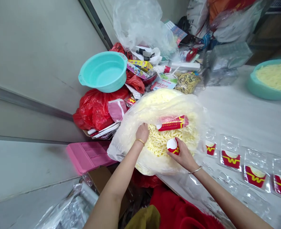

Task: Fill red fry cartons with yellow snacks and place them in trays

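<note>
A large clear plastic bag [123, 133] lies open, full of pale yellow stick-shaped pieces [158, 141] that look like fries. My left hand [142, 133] is inside the bag's left side, at the edge of the pieces; its fingers are curled in, and what they hold, if anything, is hidden. Between the thumb and fingers of my right hand [184, 156] is a small red fries carton [172, 145] with a yellow zigzag and a white inside. It is tilted just above the pieces. Behind it, a nested stack of the same cartons [171, 124] rests on the pieces, partly under plastic film.
On the right, several clear packs [231, 159] with red cartons form a row. A turquoise basin [262, 87] of pale pieces stands behind them. At the left, another turquoise basin [103, 71] sits on red plastic bags [94, 109], near a pink plastic tray [87, 156].
</note>
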A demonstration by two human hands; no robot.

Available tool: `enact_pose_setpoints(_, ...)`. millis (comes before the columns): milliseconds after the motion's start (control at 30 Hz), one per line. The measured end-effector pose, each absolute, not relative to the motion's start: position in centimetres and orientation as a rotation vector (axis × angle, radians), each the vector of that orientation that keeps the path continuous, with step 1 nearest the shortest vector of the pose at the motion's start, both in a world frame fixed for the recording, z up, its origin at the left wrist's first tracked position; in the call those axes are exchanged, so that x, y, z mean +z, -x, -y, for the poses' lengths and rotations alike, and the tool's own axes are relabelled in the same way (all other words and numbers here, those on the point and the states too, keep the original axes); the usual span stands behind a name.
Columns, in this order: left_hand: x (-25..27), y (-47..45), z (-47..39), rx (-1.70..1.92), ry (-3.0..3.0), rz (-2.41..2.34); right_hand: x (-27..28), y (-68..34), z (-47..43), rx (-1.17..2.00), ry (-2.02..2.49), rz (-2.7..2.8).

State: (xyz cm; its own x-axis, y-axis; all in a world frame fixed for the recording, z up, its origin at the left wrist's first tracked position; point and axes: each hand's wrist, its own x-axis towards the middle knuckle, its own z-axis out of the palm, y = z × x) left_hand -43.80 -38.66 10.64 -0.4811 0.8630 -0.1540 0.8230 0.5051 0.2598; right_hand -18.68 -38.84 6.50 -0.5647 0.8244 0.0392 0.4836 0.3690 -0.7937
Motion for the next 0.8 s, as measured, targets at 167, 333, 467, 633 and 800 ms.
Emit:
enact_pose_setpoints(167, 10.6, 44.2, 38.0, 0.613, -1.076, -2.392, 6.4, 18.4, 39.2, 1.059, 1.093, 2.249)
enact_pose_setpoints(333, 12.0, 44.8, 39.2, 0.823, -0.962, -2.238, 6.5, 18.1, 39.6, 1.060, 1.108, 2.261)
enact_pose_setpoints(467, 13.6, 43.3, 41.1, 1.102, -0.785, -1.866, 7.1, 19.4, 39.7, 1.020, 1.075, 2.296)
enact_pose_setpoints(633, 14.4, 40.6, 43.1, 1.274, -0.533, -1.399, 8.0, 21.7, 40.1, 1.008, 1.001, 2.289)
enact_pose_setpoints(800, 13.7, 39.7, 43.4, 1.207, -0.676, -1.423, 9.3, 22.9, 40.1, 1.079, 0.938, 2.198)
